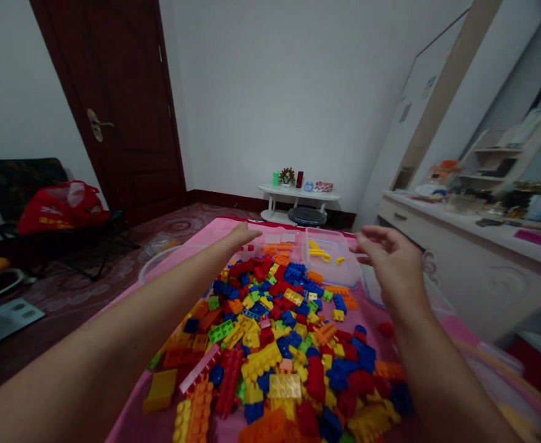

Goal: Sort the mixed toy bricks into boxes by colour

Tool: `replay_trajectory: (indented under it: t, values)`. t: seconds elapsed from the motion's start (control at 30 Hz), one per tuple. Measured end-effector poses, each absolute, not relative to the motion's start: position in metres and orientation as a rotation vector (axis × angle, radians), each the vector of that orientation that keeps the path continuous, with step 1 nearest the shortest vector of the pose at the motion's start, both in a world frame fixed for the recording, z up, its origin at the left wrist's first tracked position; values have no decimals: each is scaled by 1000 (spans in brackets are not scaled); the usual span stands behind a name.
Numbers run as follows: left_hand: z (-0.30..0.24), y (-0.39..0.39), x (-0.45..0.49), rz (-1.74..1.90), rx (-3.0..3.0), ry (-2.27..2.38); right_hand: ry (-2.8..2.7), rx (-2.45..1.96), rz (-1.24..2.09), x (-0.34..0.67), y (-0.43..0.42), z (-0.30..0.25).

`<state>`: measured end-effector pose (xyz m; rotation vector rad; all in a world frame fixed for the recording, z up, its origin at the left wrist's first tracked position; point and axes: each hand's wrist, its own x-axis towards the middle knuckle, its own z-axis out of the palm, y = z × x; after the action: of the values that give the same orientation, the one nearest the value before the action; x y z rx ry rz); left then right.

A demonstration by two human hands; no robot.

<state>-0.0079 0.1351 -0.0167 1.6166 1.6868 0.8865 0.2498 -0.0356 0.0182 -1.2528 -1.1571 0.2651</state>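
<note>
A large heap of toy building bricks (270,320) in red, blue, yellow, orange and green spreads over the pink tablecloth (134,400). My left hand (242,235) reaches over the far left of the heap, by a clear plastic box with red and orange bricks. One digit points right; the rest are hidden behind the hand, so its grip does not show. At the right, my right hand (388,252) is raised beside a clear container (351,271) holding several yellow bricks (317,249). Its fingers are bent and apart, with nothing visible between them.
Another clear lid or tray (372,286) lies under my right wrist. A round clear tub (148,267) stands beyond my left forearm. Along the right is a white dresser (440,234) with clutter. A low white table (298,192) stands by the wall, and a chair holds a red bag (62,209).
</note>
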Motion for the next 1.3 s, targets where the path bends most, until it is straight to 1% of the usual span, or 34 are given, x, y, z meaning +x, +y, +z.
replay_trajectory:
  t: [0.07,0.23,0.4,0.6,0.83,1.3]
  values:
    - [-26,133,-2,827,1779,1639,-1219,-1342,235,256,-27,7]
    - [-39,134,14,656,2109,1533,-1644,-1645,71,259,-3,-36]
    - [-49,142,20,491,2240,1564,-1812,-1867,134,253,5,-62]
    - [-54,148,17,463,2315,1565,-1796,-1939,146,241,4,-57]
    - [-55,147,19,471,2337,1553,-1832,-1865,156,228,1,-50]
    - [-52,147,19,430,2343,1492,-1816,-1907,152,233,5,-50]
